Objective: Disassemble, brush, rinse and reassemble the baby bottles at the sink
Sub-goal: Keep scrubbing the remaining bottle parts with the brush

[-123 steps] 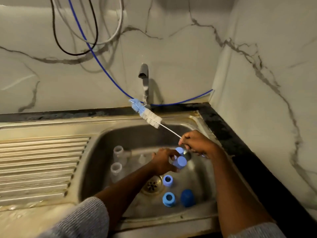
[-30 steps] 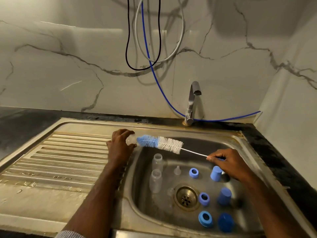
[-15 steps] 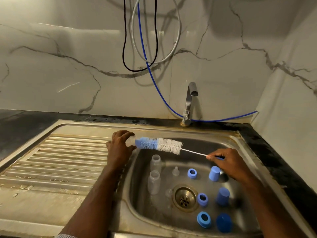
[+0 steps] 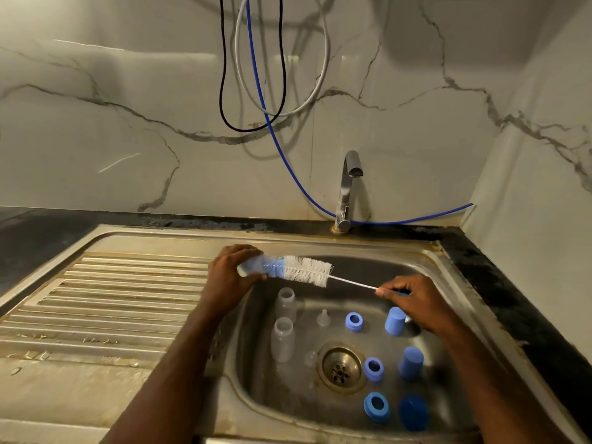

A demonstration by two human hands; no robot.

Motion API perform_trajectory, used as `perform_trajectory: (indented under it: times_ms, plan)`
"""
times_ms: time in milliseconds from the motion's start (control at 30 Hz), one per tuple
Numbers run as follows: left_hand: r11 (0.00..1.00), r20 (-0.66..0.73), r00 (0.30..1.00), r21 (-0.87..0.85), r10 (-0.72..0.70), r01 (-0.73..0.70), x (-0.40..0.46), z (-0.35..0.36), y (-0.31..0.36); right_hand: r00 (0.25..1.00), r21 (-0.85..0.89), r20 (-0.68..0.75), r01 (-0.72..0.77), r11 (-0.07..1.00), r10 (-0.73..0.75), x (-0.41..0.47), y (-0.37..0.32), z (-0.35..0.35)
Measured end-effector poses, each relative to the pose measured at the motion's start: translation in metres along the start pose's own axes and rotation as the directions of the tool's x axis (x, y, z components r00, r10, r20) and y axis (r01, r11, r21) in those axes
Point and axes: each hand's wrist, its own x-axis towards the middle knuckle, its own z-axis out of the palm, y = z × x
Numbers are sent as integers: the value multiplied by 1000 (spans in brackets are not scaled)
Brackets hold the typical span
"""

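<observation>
**Brush head inside a clear part at the sink's left rim**

From the head camera, our left hand (image 4: 229,277) curls its fingers round a small clear bottle part (image 4: 246,269), held above the left rim of the steel sink (image 4: 426,251); whether it is a bottle or a teat we cannot tell. The blue tip of the bottle brush (image 4: 298,270) sits inside that part, and its white bristles stick out just right of the grip. Our right hand (image 4: 415,302) pinches the blue handle end, the thin wire stem running between the two hands.

Below the brush, two clear bottles (image 4: 283,325) stand in the basin with a clear teat (image 4: 323,317) beside them. Under the right hand's grip are blue collars (image 4: 354,322) and blue caps (image 4: 395,320), near the drain (image 4: 341,368). The tap (image 4: 347,187) stands behind, beyond both hands.
</observation>
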Motion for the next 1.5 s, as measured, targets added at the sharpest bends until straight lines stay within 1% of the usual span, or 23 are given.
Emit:
perform_trajectory:
  times_ms: [67,133,200,233,267,333,400,500,533,633,767,867,1000,1133,1167,1267,1300,1367,1433,1467,1500]
  plan:
    - [1000,20,1000,-16,24,-24,-2,6,7,999,-14,42,20,1000,-20,1,-7,13]
    - [999,5,999,-37,37,-36,-3,7,9,1000,31,22,15,999,-16,3,-8,15]
    - [998,-59,998,-64,18,-21,0,0,5,999,89,-38,-24,996,27,3,-5,6]
    - [998,-92,996,-66,6,-12,0,-2,2,998,94,-45,-34,995,38,2,-4,4]
    - [998,-102,995,-70,-8,0,0,-2,2,999,83,-22,-36,996,38,2,-6,5]
    - [998,-49,999,-55,-10,8,-3,5,6,999,37,48,-24,999,22,1,-11,16]
    - [1000,-17,1000,-28,13,-14,-5,9,6,999,57,46,-20,998,18,0,-15,19]
    - [994,-83,996,-106,-9,0,-1,3,0,996,160,-50,-70,985,79,-1,-10,4]
    - [993,-87,996,-120,-10,-1,0,3,1,996,159,-42,-75,984,83,-1,-9,3]
    - [984,-20,998,-169,53,-56,0,11,10,997,75,35,-72,995,70,-4,-10,14]
    - [954,-21,999,-295,50,-54,0,-8,-5,995,137,1,-100,985,101,-5,-10,7]
    - [906,33,999,-424,16,0,-2,-14,-8,993,135,15,-114,984,113,-7,-11,4]
    - [879,9,997,-472,-73,69,-2,-10,1,993,155,37,-114,981,109,-9,-13,3]
    - [745,51,979,-641,-197,183,-2,-21,0,993,199,5,-116,973,118,-8,1,-10]
    - [727,50,976,-659,-212,191,-2,-22,1,993,193,18,-115,975,113,-8,1,-9]
    - [739,61,973,-641,-222,209,-3,-14,11,994,151,93,-76,986,63,-5,-6,10]
    - [736,54,970,-642,-235,214,-3,-12,14,994,163,98,-65,984,49,-3,-8,13]
    - [696,29,951,-675,-307,245,-4,-14,16,995,214,71,-80,974,67,-3,-10,8]
    - [627,15,914,-723,-405,289,-3,-19,14,995,222,51,-94,971,85,-2,-5,2]
    - [613,22,903,-727,-429,309,-4,-19,14,994,205,78,-97,974,82,-2,-5,3]
    - [628,26,905,-712,-424,314,-5,-15,16,991,183,115,-95,979,74,-3,-7,8]
